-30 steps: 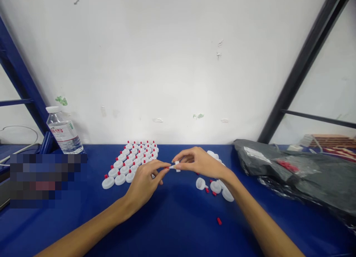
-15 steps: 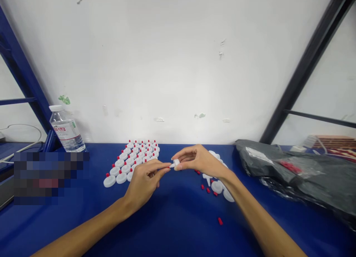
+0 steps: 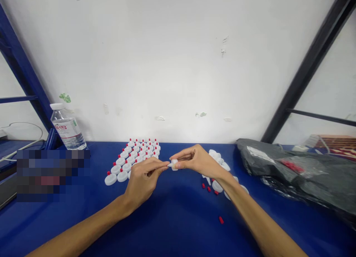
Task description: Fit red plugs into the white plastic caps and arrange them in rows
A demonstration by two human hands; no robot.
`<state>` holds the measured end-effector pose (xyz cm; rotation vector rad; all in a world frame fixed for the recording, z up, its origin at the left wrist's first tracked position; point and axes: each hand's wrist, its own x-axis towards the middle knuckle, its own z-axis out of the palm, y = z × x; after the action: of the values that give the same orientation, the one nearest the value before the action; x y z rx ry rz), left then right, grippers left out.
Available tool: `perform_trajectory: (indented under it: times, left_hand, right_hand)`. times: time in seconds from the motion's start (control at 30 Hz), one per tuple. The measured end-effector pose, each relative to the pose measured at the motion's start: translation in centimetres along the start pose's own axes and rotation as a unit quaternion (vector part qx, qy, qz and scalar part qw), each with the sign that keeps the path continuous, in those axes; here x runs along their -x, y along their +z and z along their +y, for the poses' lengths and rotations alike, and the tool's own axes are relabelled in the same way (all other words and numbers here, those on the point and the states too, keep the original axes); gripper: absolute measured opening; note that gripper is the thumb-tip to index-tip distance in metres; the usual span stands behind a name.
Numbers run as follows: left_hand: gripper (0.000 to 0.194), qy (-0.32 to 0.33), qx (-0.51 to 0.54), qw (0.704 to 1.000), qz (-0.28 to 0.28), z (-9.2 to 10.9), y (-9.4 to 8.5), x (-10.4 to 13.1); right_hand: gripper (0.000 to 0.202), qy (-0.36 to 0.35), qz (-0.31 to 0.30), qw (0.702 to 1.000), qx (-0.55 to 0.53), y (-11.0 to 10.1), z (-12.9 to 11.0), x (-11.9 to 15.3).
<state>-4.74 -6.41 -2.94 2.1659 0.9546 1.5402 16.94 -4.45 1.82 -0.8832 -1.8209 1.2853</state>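
Observation:
My left hand (image 3: pixel 143 179) pinches thumb and forefinger at the tip of a white nozzle cap (image 3: pixel 174 165), over the middle of the table. A small red cap showed at these fingertips a moment ago; the fingers now cover it. From the right, my right hand (image 3: pixel 198 162) grips the wide base of that nozzle cap, which lies sideways with its spout towards the left. Behind my left hand stand rows of white nozzle caps (image 3: pixel 110 179) with red tips. Under my right wrist lie loose white nozzle caps (image 3: pixel 217 186) and several loose red caps (image 3: pixel 209 189).
A single red cap (image 3: pixel 221 220) lies nearer on the blue table (image 3: pixel 172 220). At the left stands a water bottle (image 3: pixel 68 129) beside a blurred-out patch. A dark grey plastic bag (image 3: pixel 267 164) lies at the right. Slanted metal posts (image 3: pixel 300 70) flank the white wall.
The spout's tip is now closer into my left fingers, and the red bit there is no longer visible. The nozzle cap's base has turned slightly in my right hand. The view has shifted a little.

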Motion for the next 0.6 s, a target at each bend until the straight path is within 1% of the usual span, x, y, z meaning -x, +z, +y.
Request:
perform_trajectory:
  times: [0.1, 0.2, 0.33, 0.4, 0.47, 0.5, 0.6]
  left_hand:
    - [0.017, 0.015, 0.003, 1.0, 0.004, 0.0, -0.1, -0.1]
    - [0.016, 0.018, -0.003, 1.0, 0.002, 0.4, -0.2, -0.2]
    - [0.015, 0.016, -0.045, 0.999, -0.009, 1.7, -0.7, -0.9]
    - [0.015, 0.019, -0.076, 0.997, -0.027, 2.5, -1.4, -1.6]
    - [0.015, 0.015, -0.113, 0.992, -0.052, 3.4, -2.7, -2.5]
    - [0.016, 0.011, -0.137, 0.988, -0.065, 3.8, -3.6, -2.9]
    - [0.019, -0.003, -0.237, 0.965, -0.109, 4.8, -7.4, -3.6]
  right_hand:
    - [0.038, -0.001, 0.003, 1.0, -0.005, 0.1, 0.1, -0.1]
    - [0.039, -0.005, 0.004, 1.0, -0.004, 0.0, -0.2, 0.0]
    - [0.04, -0.017, 0.015, 1.0, 0.02, -0.1, -1.1, 0.4]
    - [0.039, -0.025, 0.01, 0.999, 0.023, -0.1, -1.6, 0.6]
    - [0.038, -0.04, 0.009, 0.999, 0.021, -0.1, -1.9, 0.6]
    - [0.037, -0.049, 0.016, 0.998, 0.022, -0.1, -2.0, 0.6]
    - [0.035, -0.073, 0.056, 0.995, 0.034, -0.4, -1.9, 0.3]
